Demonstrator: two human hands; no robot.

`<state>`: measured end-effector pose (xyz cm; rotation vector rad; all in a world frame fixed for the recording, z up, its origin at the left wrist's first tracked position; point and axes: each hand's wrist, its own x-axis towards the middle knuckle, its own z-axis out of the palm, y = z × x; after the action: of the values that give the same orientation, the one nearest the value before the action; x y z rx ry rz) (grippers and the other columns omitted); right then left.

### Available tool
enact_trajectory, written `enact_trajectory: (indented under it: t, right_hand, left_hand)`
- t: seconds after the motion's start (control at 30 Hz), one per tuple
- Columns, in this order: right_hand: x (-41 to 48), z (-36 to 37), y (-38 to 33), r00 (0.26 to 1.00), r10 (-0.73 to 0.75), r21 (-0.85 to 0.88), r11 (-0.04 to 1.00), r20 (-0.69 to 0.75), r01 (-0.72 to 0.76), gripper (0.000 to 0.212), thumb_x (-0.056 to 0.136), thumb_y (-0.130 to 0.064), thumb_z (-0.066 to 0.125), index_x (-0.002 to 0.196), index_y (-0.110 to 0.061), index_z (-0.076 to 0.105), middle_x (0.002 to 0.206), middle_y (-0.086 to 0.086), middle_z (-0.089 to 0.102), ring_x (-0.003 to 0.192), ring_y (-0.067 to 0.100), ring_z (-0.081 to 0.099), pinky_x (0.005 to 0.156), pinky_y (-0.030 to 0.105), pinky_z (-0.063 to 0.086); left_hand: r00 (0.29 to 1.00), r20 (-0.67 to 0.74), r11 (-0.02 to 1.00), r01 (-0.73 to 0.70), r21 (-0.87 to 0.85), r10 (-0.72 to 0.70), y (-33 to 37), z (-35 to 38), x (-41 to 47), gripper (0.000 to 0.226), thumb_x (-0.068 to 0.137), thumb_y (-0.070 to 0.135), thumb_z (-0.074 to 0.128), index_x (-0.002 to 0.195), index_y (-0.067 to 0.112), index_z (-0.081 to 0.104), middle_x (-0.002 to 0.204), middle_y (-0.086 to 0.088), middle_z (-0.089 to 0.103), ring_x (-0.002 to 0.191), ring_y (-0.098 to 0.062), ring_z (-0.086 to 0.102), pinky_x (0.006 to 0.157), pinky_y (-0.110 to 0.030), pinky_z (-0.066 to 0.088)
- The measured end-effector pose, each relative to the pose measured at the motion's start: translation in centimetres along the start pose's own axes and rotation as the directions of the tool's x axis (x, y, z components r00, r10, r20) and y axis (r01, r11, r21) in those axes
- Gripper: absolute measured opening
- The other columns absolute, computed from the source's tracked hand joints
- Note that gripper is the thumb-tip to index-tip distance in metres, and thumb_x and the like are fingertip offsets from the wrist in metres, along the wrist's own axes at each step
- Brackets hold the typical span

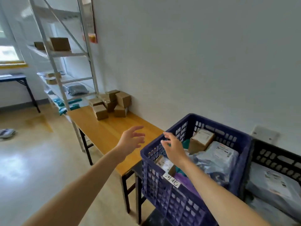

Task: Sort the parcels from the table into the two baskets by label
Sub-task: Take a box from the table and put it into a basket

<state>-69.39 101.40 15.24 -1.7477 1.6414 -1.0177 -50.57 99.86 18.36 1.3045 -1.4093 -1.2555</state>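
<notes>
A: What sits furthest left?

B: A metal rack (62, 62) with a few boxes and bags on its shelves; just right of it, a cluster of small cardboard parcels (110, 103) lies piled at the far end of the wooden surface (101, 132), close to the wall.

A: And the hands?

B: The left hand (130, 141) hangs above the bare middle of the surface, fingers spread wide, gripping nothing; the right hand (174, 147) is over the near left corner of the blue basket (162, 201), fingers loose and extended, also empty; whether it touches the rim, I cannot tell.

A: What is in that basket?

B: A brown box (202, 139) towards the back, a grey mailer bag (218, 154) beside it, something purple (187, 181) lower down; a handwritten paper tag (171, 180) is on the front rim.

A: Further right?

B: A black basket (276, 159) touching the blue one; grey mailers (273, 183) lie inside.
</notes>
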Motion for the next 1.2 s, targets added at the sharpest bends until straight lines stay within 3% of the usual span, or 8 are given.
enact_trajectory:
  t: [0.2, 0.37, 0.5, 0.67, 0.93, 1.03, 1.2]
  right_hand:
    - [6.4, 10.5, -5.5, 0.999, -0.012, -0.007, 1.0, 0.041, 0.012, 0.043, 0.101, -0.026, 0.048, 0.142, -0.018, 0.041, 0.141, 0.006, 0.047, 0.119, 0.015, 0.052, 0.092, 0.026, 0.047]
    - [10.8, 17.8, -8.6, 0.995, -0.001, 0.027, 1.0, 0.098, -0.001, 0.041, 0.101, -0.026, 0.048, 0.142, -0.021, 0.041, 0.14, 0.003, 0.046, 0.112, 0.009, 0.049, 0.079, 0.017, 0.045]
    - [14.4, 22.9, -9.3, 0.989, 0.029, 0.016, 0.999, 0.143, -0.031, 0.04, 0.101, -0.026, 0.047, 0.14, -0.022, 0.042, 0.14, 0.001, 0.046, 0.11, 0.008, 0.048, 0.085, 0.025, 0.051]
    - [20.1, 28.8, -9.6, 0.985, 0.044, 0.028, 0.998, 0.168, -0.049, 0.039, 0.101, -0.024, 0.048, 0.139, -0.021, 0.044, 0.14, 0.002, 0.046, 0.108, 0.009, 0.049, 0.085, 0.026, 0.05]
    - [32.7, 36.3, -8.6, 0.979, 0.057, 0.054, 0.996, 0.195, -0.068, 0.039, 0.1, -0.024, 0.049, 0.139, -0.022, 0.044, 0.14, 0.002, 0.046, 0.109, 0.008, 0.049, 0.078, 0.019, 0.049]
    - [37.7, 38.1, -8.0, 0.98, 0.092, 0.031, 0.995, 0.176, -0.099, 0.038, 0.101, -0.023, 0.049, 0.138, -0.021, 0.045, 0.141, 0.002, 0.046, 0.114, 0.012, 0.051, 0.079, 0.022, 0.051]
    - [44.6, 41.1, -7.2, 0.975, 0.138, 0.03, 0.989, 0.177, -0.145, 0.038, 0.101, -0.022, 0.048, 0.139, -0.02, 0.044, 0.14, 0.002, 0.048, 0.111, 0.01, 0.05, 0.069, 0.012, 0.045]
  left_hand:
    - [0.994, -0.087, 0.998, 0.063, -0.026, -0.065, -2.7, -11.5, 3.7, 0.041, 0.092, 0.009, 0.062, 0.13, 0.024, 0.053, 0.111, -0.005, 0.064, 0.095, -0.02, 0.066, 0.074, -0.027, 0.054]
    - [0.985, -0.125, 0.993, 0.112, -0.032, -0.116, -5.2, -19.4, 6.6, 0.042, 0.093, 0.008, 0.062, 0.13, 0.023, 0.053, 0.108, -0.004, 0.064, 0.095, -0.023, 0.066, 0.077, -0.03, 0.055]
    - [0.982, -0.147, 0.992, 0.122, 0.034, -0.116, -7.8, -24.3, 8.8, 0.043, 0.094, 0.007, 0.059, 0.134, 0.021, 0.052, 0.111, -0.006, 0.063, 0.094, -0.024, 0.066, 0.079, -0.032, 0.053]
    - [0.975, -0.18, 0.988, 0.144, 0.056, -0.132, -10.6, -28.7, 13.0, 0.042, 0.094, 0.003, 0.058, 0.132, 0.021, 0.052, 0.114, -0.011, 0.061, 0.088, -0.021, 0.062, 0.072, -0.026, 0.051]
    - [0.959, -0.203, 0.974, 0.217, 0.066, -0.2, -14.6, -35.4, 25.4, 0.042, 0.093, 0.003, 0.058, 0.131, 0.019, 0.053, 0.114, -0.014, 0.062, 0.09, -0.025, 0.063, 0.084, -0.039, 0.053]
    - [0.958, -0.156, 0.962, 0.256, 0.092, -0.24, -15.3, -37.2, 30.5, 0.043, 0.093, 0.003, 0.058, 0.132, 0.021, 0.052, 0.115, -0.013, 0.061, 0.094, -0.026, 0.064, 0.084, -0.037, 0.053]
    - [0.949, -0.147, 0.951, 0.294, 0.098, -0.279, -16.4, -40.7, 37.6, 0.045, 0.094, 0.004, 0.058, 0.134, 0.022, 0.05, 0.115, -0.01, 0.06, 0.096, -0.025, 0.064, 0.081, -0.033, 0.053]
